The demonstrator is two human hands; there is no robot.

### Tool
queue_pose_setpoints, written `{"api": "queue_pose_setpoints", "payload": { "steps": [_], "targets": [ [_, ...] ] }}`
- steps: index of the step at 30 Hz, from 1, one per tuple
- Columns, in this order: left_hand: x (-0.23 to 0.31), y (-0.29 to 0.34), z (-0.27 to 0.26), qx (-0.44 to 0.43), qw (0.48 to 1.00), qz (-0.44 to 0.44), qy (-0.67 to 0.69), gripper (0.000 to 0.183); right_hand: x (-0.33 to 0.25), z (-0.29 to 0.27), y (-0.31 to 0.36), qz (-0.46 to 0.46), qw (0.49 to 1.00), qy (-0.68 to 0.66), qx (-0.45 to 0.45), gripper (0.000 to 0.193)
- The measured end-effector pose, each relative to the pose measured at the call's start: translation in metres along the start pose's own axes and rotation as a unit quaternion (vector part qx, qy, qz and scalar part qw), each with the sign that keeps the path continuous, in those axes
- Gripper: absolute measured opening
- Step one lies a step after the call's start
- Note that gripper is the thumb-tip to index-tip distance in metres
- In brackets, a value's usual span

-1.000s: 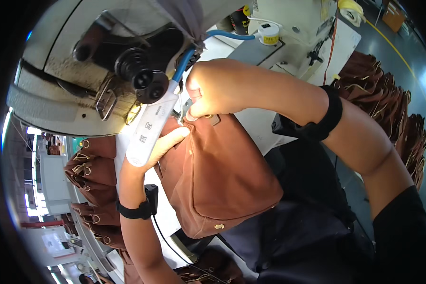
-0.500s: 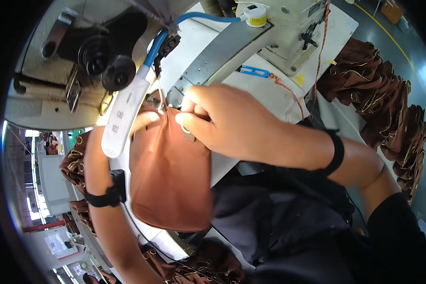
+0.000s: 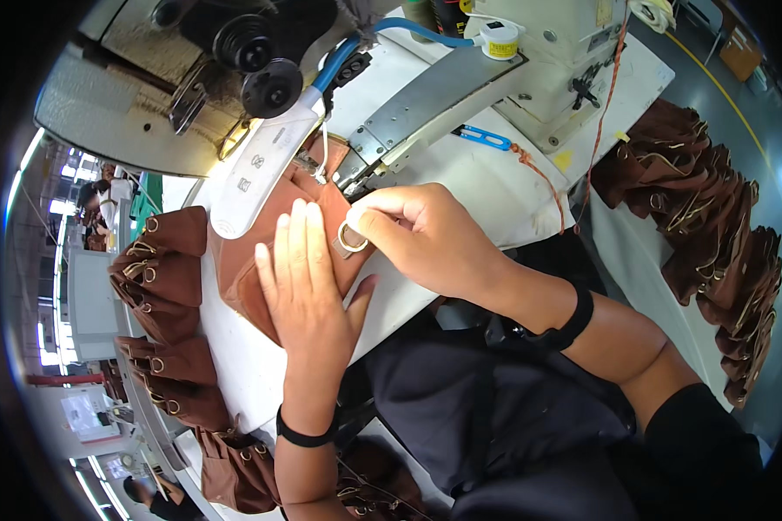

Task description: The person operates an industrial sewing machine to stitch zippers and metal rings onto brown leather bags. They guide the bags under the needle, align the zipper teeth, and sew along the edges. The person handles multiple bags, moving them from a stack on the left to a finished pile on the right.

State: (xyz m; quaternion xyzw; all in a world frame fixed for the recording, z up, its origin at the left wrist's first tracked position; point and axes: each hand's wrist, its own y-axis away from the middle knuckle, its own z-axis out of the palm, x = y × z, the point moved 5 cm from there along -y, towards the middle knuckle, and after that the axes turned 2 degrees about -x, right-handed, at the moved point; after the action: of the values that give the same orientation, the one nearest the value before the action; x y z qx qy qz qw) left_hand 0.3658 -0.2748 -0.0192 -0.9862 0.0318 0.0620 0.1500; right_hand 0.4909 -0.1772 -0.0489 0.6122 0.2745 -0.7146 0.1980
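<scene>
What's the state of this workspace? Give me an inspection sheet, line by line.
Surface: white table, partly covered.
Work things: brown bag at the sewing machine.
Clutter: blue plastic tool with orange string on the table.
Hands: left hand flat on the bag; right hand, fingers pinched at the metal ring.
Cables: blue cable running to the white lamp.
Surroundings: brown bag piles left and right.

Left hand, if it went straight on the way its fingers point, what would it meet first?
The left hand lies on the brown bag, so more of that bag comes first. Beyond it is the white lamp, which may hang above the hand's path; depth is unclear.
</scene>
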Motion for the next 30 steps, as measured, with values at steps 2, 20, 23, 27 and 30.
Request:
{"api": "queue_pose_setpoints", "payload": {
  "steps": [2, 20, 23, 27, 30],
  "targets": [
    [0.006, -0.004, 0.004, 0.026, 0.999, -0.009, 0.023, 0.1, -0.004, -0.004, 0.0, 0.0, 0.999, 0.036, 0.004, 0.026],
    [-0.003, -0.014, 0.016, 0.113, 0.99, 0.001, 0.089, 0.07, 0.002, 0.001, -0.028, -0.054, 0.99, 0.072, 0.106, 0.056],
    [-0.003, -0.011, 0.017, 0.116, 0.991, -0.006, 0.069, 0.07, 0.014, 0.003, -0.014, -0.067, 0.992, 0.037, 0.099, 0.037],
    [0.0, -0.013, 0.018, 0.129, 0.989, -0.007, 0.066, 0.072, 0.018, 0.012, 0.008, -0.126, 0.981, -0.031, 0.142, 0.024],
    [0.005, -0.012, 0.014, 0.124, 0.989, -0.019, 0.078, 0.076, 0.015, 0.014, 0.006, -0.066, 0.978, -0.183, 0.074, 0.024]
  ]
}}
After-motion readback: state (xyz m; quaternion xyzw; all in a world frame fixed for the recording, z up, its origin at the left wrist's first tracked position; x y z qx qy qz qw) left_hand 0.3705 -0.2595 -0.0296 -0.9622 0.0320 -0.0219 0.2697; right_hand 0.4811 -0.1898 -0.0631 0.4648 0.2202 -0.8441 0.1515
